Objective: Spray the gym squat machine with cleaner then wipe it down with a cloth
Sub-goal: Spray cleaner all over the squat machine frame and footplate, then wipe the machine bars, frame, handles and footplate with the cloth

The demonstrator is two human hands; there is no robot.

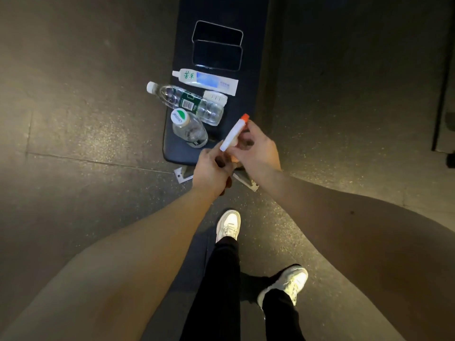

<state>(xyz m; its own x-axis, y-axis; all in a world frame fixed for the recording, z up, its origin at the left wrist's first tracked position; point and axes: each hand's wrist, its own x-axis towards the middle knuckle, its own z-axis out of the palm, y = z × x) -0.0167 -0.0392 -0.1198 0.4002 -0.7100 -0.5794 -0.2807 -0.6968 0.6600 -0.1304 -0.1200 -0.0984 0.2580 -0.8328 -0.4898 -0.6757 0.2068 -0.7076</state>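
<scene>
Nearest to us are black trousers (221,279) and two white shoes, one stepped forward (227,226) and one behind (288,284), on a dark speckled floor (86,119). Both bare forearms reach ahead and meet over the near end of a dark padded bench (179,148).

The right hand (256,148) has its fingers curled round the white spray tube (232,134), gripping its middle. The tube slants, with its orange cap up and away from us, past the fingertips. The left hand (211,168) sits just beside it with fingers curled, its fingertips at the tube's lower end; we cannot tell whether it grips anything.

Beyond the hands, on the bench, stands a small clear bottle (189,129) with a green-and-white cap. Next lies a water bottle (187,102) on its side, touching a small white box (215,97). Past them lie a white squeeze tube (204,81) and two dark phones (216,56), overlapping. A metal bench foot (183,174) shows beneath the left hand.
</scene>
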